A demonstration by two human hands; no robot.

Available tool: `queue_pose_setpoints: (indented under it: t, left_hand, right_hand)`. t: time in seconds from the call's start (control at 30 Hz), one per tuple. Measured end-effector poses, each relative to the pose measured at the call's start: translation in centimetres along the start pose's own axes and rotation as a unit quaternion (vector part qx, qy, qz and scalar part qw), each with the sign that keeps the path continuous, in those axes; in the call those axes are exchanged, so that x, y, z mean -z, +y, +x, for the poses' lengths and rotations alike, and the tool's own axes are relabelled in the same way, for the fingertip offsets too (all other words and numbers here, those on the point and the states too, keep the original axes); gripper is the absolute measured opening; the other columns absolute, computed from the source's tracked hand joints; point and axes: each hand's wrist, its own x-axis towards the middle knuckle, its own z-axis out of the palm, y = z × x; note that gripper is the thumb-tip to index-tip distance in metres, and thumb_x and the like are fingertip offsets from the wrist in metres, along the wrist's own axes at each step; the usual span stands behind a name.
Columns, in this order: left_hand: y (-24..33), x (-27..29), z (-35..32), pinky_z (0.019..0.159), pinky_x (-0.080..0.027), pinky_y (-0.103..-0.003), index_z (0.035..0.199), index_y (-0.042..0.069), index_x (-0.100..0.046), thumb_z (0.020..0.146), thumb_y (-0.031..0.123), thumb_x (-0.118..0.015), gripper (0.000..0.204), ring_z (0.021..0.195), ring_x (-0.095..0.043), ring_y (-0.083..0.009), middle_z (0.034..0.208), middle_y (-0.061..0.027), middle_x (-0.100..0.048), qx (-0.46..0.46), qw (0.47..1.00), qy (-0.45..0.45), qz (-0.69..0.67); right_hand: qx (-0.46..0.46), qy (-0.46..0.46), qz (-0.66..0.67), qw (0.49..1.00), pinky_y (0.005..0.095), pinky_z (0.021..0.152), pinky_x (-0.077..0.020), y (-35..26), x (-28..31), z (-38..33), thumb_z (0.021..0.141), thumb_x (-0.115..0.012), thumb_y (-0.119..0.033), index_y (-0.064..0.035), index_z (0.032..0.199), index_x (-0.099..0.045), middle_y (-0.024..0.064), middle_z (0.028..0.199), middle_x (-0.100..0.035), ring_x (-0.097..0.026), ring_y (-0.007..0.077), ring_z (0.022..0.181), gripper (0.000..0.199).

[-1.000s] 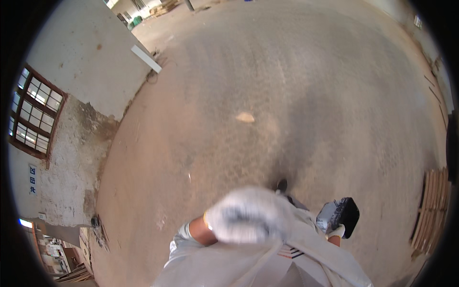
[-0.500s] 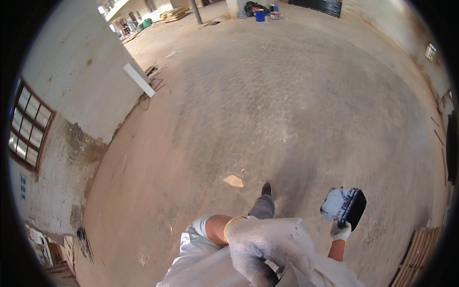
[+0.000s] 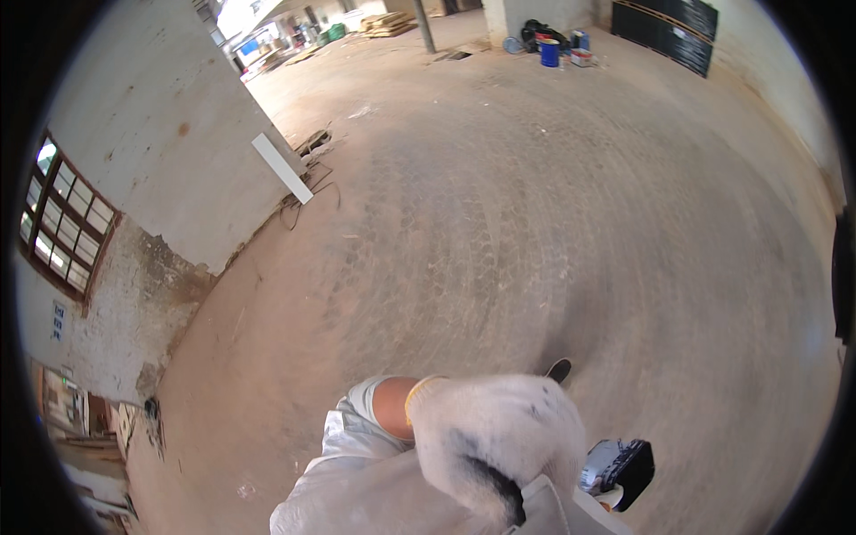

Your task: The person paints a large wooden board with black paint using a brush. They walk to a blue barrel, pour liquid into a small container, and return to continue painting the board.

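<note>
The left hand (image 3: 495,441), in a white work glove smudged with black, fills the lower centre of the frame, curled shut on what seems to be a dark handle (image 3: 499,489), though the view there is too close to be sure. At the lower right edge, the right hand (image 3: 611,490) is mostly hidden; its gloved fingers grip a dark boxy object (image 3: 620,464) with a pale face. A white sleeve (image 3: 357,481) covers the lower frame. Beyond lies a dusty paved floor (image 3: 553,223), a white wall (image 3: 152,143) with a window (image 3: 62,223) at the left, and a blue bucket (image 3: 550,52) at the top
</note>
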Motion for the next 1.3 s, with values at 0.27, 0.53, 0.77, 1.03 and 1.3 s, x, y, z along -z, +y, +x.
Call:
queue_pose_setpoints:
  t: [0.27, 0.53, 0.77, 1.03, 1.3]
  left_hand:
    - [-10.4, 21.1, 12.4, 0.076, -0.054, -0.052, 0.103, -0.002, -0.073, 0.098, 0.036, -0.070, 0.039, 0.086, -0.070, -0.0429, 0.099, -0.0186, -0.073, -0.038, 0.998, 0.015, 0.044]
    - [-22.8, 38.8, 17.1, 0.073, -0.054, -0.052, 0.105, -0.003, -0.074, 0.098, 0.036, -0.069, 0.040, 0.084, -0.070, -0.0435, 0.098, -0.0191, -0.073, -0.075, 0.995, 0.050, 0.050]
    - [-30.7, 59.2, 24.3, 0.073, -0.055, -0.051, 0.103, -0.003, -0.076, 0.099, 0.038, -0.068, 0.041, 0.085, -0.071, -0.0422, 0.098, -0.0174, -0.074, -0.110, 0.992, -0.012, 0.068]
    - [-39.6, 80.4, 31.8, 0.071, -0.053, -0.051, 0.103, -0.002, -0.073, 0.101, 0.040, -0.065, 0.043, 0.084, -0.070, -0.0437, 0.096, -0.0188, -0.072, -0.067, 0.994, -0.075, 0.037]
    - [-49.0, 101.6, 38.3, 0.071, -0.053, -0.049, 0.100, -0.001, -0.071, 0.100, 0.042, -0.066, 0.043, 0.084, -0.069, -0.0415, 0.096, -0.0192, -0.071, -0.007, 0.993, -0.059, 0.106]
  right_hand:
    - [-0.085, 0.000, -0.024, 0.996, 0.0429, 0.084, -0.0604, -9.8, -34.7, 0.4, 0.080, -0.066, -0.037, -0.0092, 0.131, -0.062, 0.0137, 0.124, -0.065, -0.065, 0.0317, 0.103, 0.059]
    - [-0.031, -0.127, -0.053, 0.990, 0.0438, 0.083, -0.0555, -14.5, -63.6, 9.9, 0.085, -0.060, -0.035, -0.0128, 0.120, -0.069, 0.0055, 0.115, -0.071, -0.067, 0.0279, 0.101, 0.042]
    - [-0.036, -0.185, -0.055, 0.981, 0.0450, 0.079, -0.0547, -16.0, -83.2, 13.6, 0.087, -0.057, -0.036, -0.0097, 0.111, -0.071, 0.0039, 0.106, -0.074, -0.069, 0.0274, 0.095, 0.038]
    - [-0.036, -0.043, -0.081, 0.995, 0.0457, 0.081, -0.0577, -15.8, -100.3, 16.8, 0.083, -0.061, -0.043, -0.0101, 0.125, -0.063, 0.0113, 0.121, -0.067, -0.064, 0.0323, 0.100, 0.054]
    - [-0.099, 0.025, -0.141, 0.985, 0.0458, 0.083, -0.0591, -15.5, -127.4, 24.3, 0.082, -0.061, -0.041, -0.0141, 0.129, -0.063, 0.0084, 0.128, -0.066, -0.064, 0.0307, 0.108, 0.054]
